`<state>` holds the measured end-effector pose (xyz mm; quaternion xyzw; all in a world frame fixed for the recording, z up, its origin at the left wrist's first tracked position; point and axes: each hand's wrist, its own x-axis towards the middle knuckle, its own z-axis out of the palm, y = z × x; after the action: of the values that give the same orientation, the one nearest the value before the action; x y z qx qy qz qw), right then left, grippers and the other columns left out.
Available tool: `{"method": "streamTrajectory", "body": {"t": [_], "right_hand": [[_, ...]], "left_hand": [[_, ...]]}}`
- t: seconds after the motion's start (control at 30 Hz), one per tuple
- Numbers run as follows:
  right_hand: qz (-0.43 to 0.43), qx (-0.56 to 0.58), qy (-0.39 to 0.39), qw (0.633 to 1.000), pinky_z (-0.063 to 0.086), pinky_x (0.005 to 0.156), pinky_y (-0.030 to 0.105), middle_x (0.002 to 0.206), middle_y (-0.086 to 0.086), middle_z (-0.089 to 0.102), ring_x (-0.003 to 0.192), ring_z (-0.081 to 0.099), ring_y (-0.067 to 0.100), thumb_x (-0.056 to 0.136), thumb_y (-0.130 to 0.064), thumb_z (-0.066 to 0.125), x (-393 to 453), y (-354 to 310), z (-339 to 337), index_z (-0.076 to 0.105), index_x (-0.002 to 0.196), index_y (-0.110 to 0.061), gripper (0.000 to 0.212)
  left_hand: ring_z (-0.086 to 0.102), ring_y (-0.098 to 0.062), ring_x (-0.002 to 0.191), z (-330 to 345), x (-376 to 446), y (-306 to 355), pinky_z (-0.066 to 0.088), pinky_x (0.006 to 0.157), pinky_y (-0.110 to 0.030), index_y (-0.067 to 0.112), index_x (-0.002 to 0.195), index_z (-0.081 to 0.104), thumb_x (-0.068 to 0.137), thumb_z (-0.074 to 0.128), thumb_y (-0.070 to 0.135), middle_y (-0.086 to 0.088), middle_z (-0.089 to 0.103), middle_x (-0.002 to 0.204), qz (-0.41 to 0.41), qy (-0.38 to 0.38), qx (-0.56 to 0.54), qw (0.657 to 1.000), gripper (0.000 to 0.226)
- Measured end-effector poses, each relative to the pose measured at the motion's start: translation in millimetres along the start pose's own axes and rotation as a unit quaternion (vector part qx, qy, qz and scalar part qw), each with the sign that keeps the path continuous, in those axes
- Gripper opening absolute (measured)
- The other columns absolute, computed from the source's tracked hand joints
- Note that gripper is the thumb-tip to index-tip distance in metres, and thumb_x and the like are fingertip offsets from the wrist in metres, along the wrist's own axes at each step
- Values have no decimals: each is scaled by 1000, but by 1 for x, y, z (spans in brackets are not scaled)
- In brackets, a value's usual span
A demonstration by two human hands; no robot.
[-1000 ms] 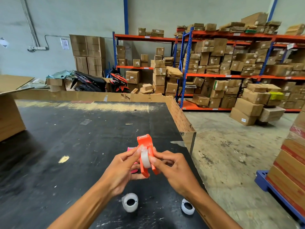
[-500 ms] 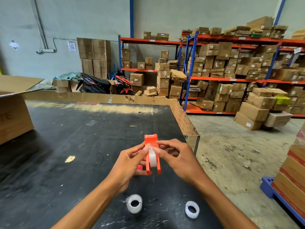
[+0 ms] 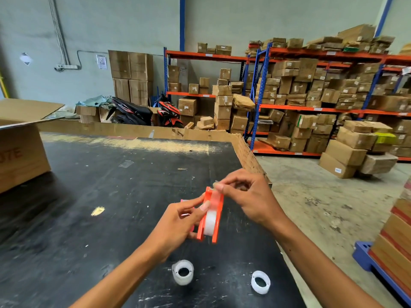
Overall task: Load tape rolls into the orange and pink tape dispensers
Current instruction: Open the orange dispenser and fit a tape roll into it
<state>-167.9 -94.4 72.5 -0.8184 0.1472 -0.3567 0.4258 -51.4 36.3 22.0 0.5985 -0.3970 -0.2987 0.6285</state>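
Left hand (image 3: 178, 221) grips the orange tape dispenser (image 3: 211, 215) by its flat side, thumb pressed on the roll seated inside, and holds it upright above the desk (image 3: 89, 196). The dispenser is smooth, glossy plastic with two flat parallel side plates, and the translucent white tape roll (image 3: 210, 223) sits between them as a rounded drum. Right hand (image 3: 249, 196) pinches at the dispenser's top end with thumb and forefinger closed together, the other fingers curled; a clear strip runs from the roll up to that pinch.

Behind the left hand, a sliver of the pink tape dispenser (image 3: 185, 202) shows, mostly hidden. Two loose rolls lie near the desk's front edge: a taller cloudy-white ring (image 3: 182, 272) standing on its rim, and a flatter white ring (image 3: 260, 282) to its right, well apart from it. The desk top is matte black, scuffed and flecked with pale scratches, bordered by raw brown cardboard. An open corrugated box (image 3: 20, 152) sits at its left.
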Motion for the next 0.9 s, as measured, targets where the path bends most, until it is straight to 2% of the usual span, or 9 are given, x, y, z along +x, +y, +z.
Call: {"method": "streamTrajectory", "body": {"t": [0.13,0.3,0.43,0.5,0.57,0.63,0.77,0.83,0.9], "right_hand": [[47,13,-26,998,52,66,12,87,15,75,75,67,11,80,-16,73,8,-3,-4,76,86,0,17],[160,131,-97,974,62,67,26,87,20,71,78,71,23,83,-8,69,11,-7,-4,67,91,11,21],[184,137,-118,966,53,48,15,74,12,70,61,70,13,82,-6,69,12,-11,-4,67,85,7,13],[189,132,-115,966,50,47,13,71,11,69,58,70,11,81,-5,70,13,-12,-3,66,84,6,12],[195,127,-112,966,51,47,14,73,13,69,59,70,12,81,-4,70,12,-11,-2,66,83,7,12],[200,120,-109,966,55,49,18,80,18,69,65,70,17,81,-4,70,11,-8,-1,66,86,8,15],[224,111,-90,964,61,58,22,95,26,72,79,71,25,83,-10,70,6,2,2,66,93,13,25],[240,139,-85,957,61,60,23,101,26,72,82,72,26,87,-17,66,4,7,3,66,99,11,30],[259,159,-76,950,63,69,28,101,23,73,84,72,25,90,-26,61,0,15,4,66,105,5,35]], "left_hand": [[56,-14,75,2,-4,4,54,55,-23,34,116,66,82,61,37,-36,59,112,30,-3,12,999,35],[56,-12,78,-1,-7,1,58,61,-27,27,122,64,86,60,28,-35,59,113,53,-10,29,998,37],[53,-13,73,-1,-10,1,56,64,-34,41,110,68,81,62,32,-29,64,103,82,-8,42,996,31],[56,-13,73,-2,-11,0,57,70,-44,42,108,69,81,62,34,-24,67,102,94,-2,56,994,29],[57,-14,75,-3,-12,-3,55,78,-51,34,116,67,81,62,34,-24,68,102,98,2,68,993,35],[57,-13,76,-2,-13,-8,56,78,-47,27,121,65,81,62,33,-27,67,103,92,3,59,994,40],[62,-7,72,2,-14,-13,55,59,-23,21,123,64,82,61,30,-29,67,101,50,4,24,998,42],[65,-9,70,5,-13,-13,55,57,-22,24,121,66,81,60,34,-26,70,98,21,7,12,1000,41],[68,-10,66,8,-11,-13,55,56,-24,25,117,68,84,59,35,-13,76,86,-20,16,-3,1000,36]]}}
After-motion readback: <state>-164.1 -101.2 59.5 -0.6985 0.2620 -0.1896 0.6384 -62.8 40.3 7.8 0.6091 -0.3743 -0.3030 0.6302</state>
